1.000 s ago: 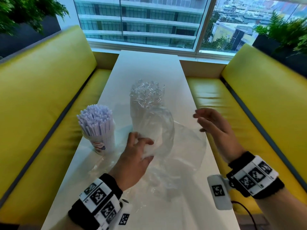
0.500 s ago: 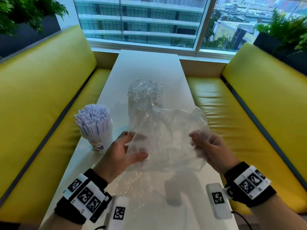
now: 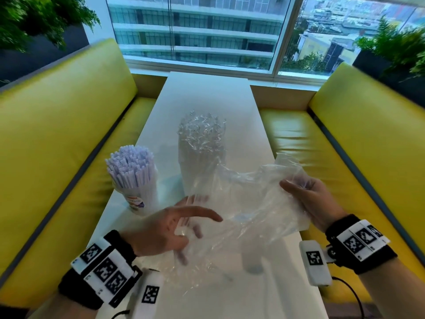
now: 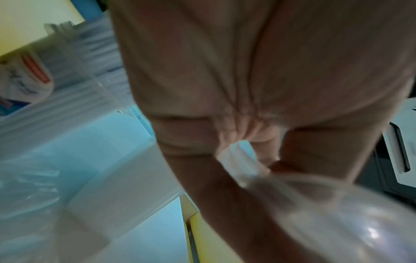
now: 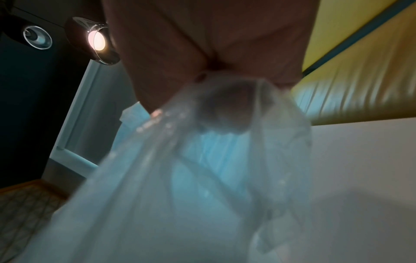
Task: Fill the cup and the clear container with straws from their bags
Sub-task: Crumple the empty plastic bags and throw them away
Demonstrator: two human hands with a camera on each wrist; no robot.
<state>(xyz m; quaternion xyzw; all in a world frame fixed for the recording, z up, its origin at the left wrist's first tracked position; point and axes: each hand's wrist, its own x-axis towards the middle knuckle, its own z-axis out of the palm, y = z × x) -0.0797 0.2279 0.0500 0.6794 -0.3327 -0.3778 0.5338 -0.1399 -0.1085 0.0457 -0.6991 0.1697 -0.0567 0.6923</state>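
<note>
Right hand (image 3: 315,199) grip pinches the far edge of the empty clear bag (image 3: 248,203); left hand (image 3: 170,231) grip is loose, fingers spread, touching the bag's near side, though the left wrist view hints a fold is caught between fingers, so I cannot tell if it holds. Bag spans hand to hand, long axis left-right. Cup (image 3: 138,180) of straws sits beyond the left grip, nearer that hand; clear container (image 3: 200,153) stands ahead between both grips. Both look full. Only the right wrist view shows film bunched at the fingertips (image 5: 223,113); head view shows worktop (image 3: 207,97) layout.
</note>
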